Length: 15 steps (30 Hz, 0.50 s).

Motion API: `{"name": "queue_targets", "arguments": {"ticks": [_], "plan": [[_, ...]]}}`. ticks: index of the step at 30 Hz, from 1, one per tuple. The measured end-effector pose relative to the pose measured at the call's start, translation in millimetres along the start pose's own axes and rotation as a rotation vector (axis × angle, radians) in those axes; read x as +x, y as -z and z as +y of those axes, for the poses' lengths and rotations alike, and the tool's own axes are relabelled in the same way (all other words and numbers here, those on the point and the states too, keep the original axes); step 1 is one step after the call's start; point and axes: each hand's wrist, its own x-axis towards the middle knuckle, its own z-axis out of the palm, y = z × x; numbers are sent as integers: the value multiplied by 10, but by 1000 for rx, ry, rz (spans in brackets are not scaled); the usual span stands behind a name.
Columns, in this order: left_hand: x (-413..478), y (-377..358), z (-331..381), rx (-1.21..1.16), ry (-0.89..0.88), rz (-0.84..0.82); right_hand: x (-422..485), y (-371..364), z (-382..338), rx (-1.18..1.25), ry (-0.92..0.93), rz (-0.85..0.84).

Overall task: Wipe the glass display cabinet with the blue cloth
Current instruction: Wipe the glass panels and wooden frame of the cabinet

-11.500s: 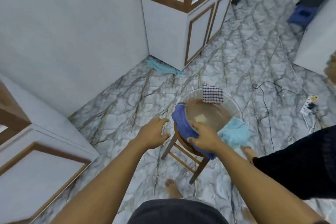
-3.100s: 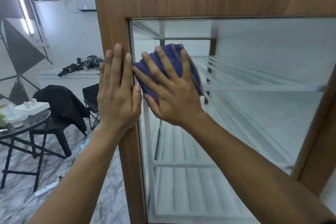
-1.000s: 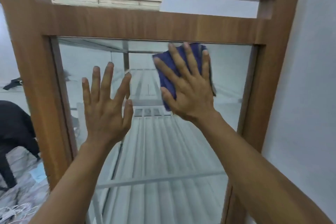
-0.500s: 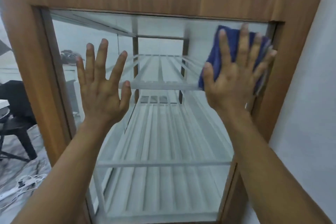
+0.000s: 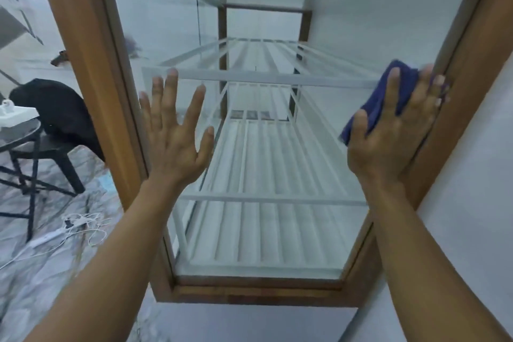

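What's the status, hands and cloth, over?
Right hand flat, pressing blue cloth on cabinet glass near its right edge. Left hand open, spread at the pane. Nothing in the way.

No text, label, brand, number or sign can be read. The wooden frame of the glass display cabinet (image 5: 83, 64) and the blue cloth (image 5: 374, 108) show only plain surfaces. The white object (image 5: 16, 115) on the round table (image 5: 19, 134) at the left edge is too blurred to tell whether it bears any print.
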Motion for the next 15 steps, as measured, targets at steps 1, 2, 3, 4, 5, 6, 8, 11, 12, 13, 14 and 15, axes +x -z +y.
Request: {"name": "queue_targets", "arguments": {"ticks": [1,2,3,4,5,6,8,11,12,13,14,15], "plan": [[-48,-17,-3,8,-14,-11,-11,-6,-74,-17,-121,25],[-68,-38,6,10,-23,-11,-16,-31,-283,-7,-189,57],[-72,-56,28,7,-26,-2,-50,-63,-570,33,-162,69],[-70,-73,56,2,-25,14,-121,-92,-880,90,-33,46],[-75,-91,82,-5,-24,28,-228,-108,-1154,138,164,2],[-93,-108,105,-11,-26,37,-346,-112,-1321,178,360,-46],[-134,-125,122,-18,-29,47,-481,-164,-1174,204,569,-90],[-203,-114,129,-43,-24,16,-651,-203,-310,135,355,-47],[-241,-109,137,-42,-27,-4,-716,-190,-51,88,202,-57],[-294,-109,154,-35,-31,-30,-781,-167,95,49,47,-69],[-358,-112,183,-30,-34,-59,-822,-158,81,30,-92,-61],[-427,-125,216,-27,-33,-87,-827,-174,-81,37,-189,-36]]}}
